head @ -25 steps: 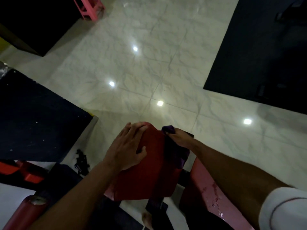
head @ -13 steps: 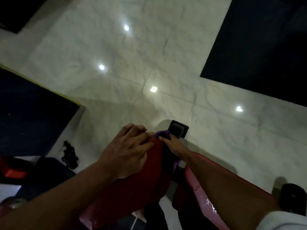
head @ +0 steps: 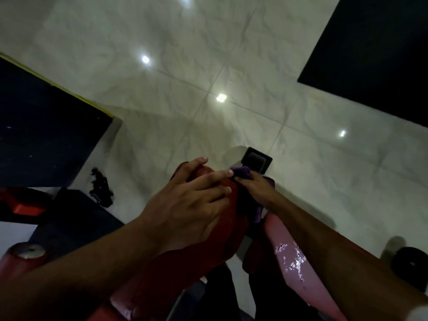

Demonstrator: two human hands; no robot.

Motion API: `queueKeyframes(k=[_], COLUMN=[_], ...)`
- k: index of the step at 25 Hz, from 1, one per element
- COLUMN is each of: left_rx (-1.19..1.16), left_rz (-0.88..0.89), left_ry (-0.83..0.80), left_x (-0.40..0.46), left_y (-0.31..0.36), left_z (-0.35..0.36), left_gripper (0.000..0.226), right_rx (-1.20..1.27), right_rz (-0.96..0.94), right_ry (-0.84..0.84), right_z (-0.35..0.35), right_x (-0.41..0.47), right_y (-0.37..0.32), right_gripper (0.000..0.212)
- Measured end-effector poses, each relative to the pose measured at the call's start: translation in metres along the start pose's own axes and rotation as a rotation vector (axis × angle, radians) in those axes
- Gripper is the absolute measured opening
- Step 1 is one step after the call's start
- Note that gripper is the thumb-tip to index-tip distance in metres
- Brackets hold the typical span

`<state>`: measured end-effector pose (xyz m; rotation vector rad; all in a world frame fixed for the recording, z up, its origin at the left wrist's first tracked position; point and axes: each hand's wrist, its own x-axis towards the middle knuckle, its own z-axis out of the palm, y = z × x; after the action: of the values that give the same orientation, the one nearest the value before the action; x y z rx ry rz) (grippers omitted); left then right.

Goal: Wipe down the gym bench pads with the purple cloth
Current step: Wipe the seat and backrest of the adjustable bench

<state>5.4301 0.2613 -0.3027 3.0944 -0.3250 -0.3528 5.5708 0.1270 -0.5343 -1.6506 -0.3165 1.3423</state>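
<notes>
A: Bracing the red backrest pad [head: 222, 230] with your left hand [head: 185, 209]: fingers spread and laid straight over its top end, nothing gripped.

B: And your right hand [head: 257, 191]?

A: Closed on the purple cloth [head: 242, 173], pressing it against the right edge of that pad near the top. Part of the cloth hangs dark below your knuckles.

B: What changed over the last second?

A: Your left hand slid up from the pad's face to its top end, and your head tipped forward. A black foot cap [head: 256, 159] of the frame now shows on the marble floor [head: 208, 66] just past the cloth. Your right hand stayed at that same top edge.

B: Meaning?

A: You look to be working the top edge and side of the pad, not its broad face. That suggests a finishing pass on this pad.

B: What's left?

A: The pink seat pad [head: 294, 262] under your right forearm carries glinting droplets, so it likely needs a wipe yet. Red foam roller [head: 22, 258] at lower left: cannot tell if done.
</notes>
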Motion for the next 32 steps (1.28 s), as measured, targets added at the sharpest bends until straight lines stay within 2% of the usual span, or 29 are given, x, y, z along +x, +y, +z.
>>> queueKeyframes(k=[3, 6, 7, 8, 9, 10, 11, 13, 16, 19, 22, 24, 27, 29, 31, 32], left_rx=[0.016, 0.055, 0.052, 0.039, 0.020, 0.000, -0.017, -0.034, -0.040, -0.064, -0.067, -0.033, 0.021, 0.040, 0.079, 0.092], left_rz=[0.032, 0.341, 0.404, 0.422, 0.416, 0.404, 0.388, 0.368, 0.349, 0.323, 0.320, 0.313, 0.316, 0.299, 0.271, 0.268], left_ry=[-0.010, -0.029, -0.052, -0.080, -0.110, -0.132, -0.138, -0.120, -0.101, -0.100, -0.086, -0.097, -0.117, -0.156, -0.171, -0.165], left_x=[-0.001, -0.008, -0.010, -0.009, -0.009, -0.009, -0.009, -0.010, -0.011, -0.011, -0.009, -0.009, -0.005, -0.002, -0.002, -0.002], left_y=[0.001, 0.001, 0.001, -0.001, -0.002, -0.002, -0.002, -0.002, -0.002, -0.001, -0.002, -0.003, -0.003, -0.003, -0.003, -0.001], left_z=[-0.005, -0.004, -0.004, -0.004, -0.002, 0.000, 0.002, 0.002, 0.007, 0.010, 0.008, 0.006, 0.002, 0.001, -0.001, -0.001], left_gripper=[0.030, 0.030, 0.029, 0.027, 0.025, 0.023, 0.023, 0.025, 0.033, 0.035, 0.028, 0.023, 0.023, 0.025, 0.032, 0.035], right_rx=[-0.087, -0.173, -0.199, -0.204, -0.194, -0.182, -0.206, -0.309, -0.376, -0.246, -0.169, -0.041, 0.051, 0.019, -0.011, -0.017], right_rz=[-0.061, 0.056, 0.107, 0.158, 0.201, 0.236, 0.274, 0.327, 0.410, 0.505, 0.373, 0.355, 0.481, 0.516, 0.502, 0.486], right_ry=[0.055, 0.007, 0.007, 0.025, 0.055, 0.079, 0.095, 0.092, 0.081, 0.133, 0.225, 0.329, 0.394, 0.328, 0.234, 0.210], right_z=[-0.004, -0.035, -0.044, -0.042, -0.044, -0.036, -0.033, -0.031, -0.035, -0.034, -0.031, -0.030, -0.034, -0.040, -0.044, -0.045], right_x=[0.005, 0.052, 0.066, 0.063, 0.065, 0.053, 0.055, 0.067, 0.094, 0.107, 0.094, 0.075, 0.057, 0.067, 0.056, 0.040], right_y=[0.027, 0.105, 0.130, 0.124, 0.131, 0.108, 0.108, 0.116, 0.134, 0.147, 0.145, 0.155, 0.184, 0.207, 0.190, 0.170], right_gripper=[0.014, 0.019, 0.016, 0.011, 0.010, 0.013, 0.020, 0.031, 0.036, 0.030, 0.025, 0.034, 0.052, 0.051, 0.031, 0.035])
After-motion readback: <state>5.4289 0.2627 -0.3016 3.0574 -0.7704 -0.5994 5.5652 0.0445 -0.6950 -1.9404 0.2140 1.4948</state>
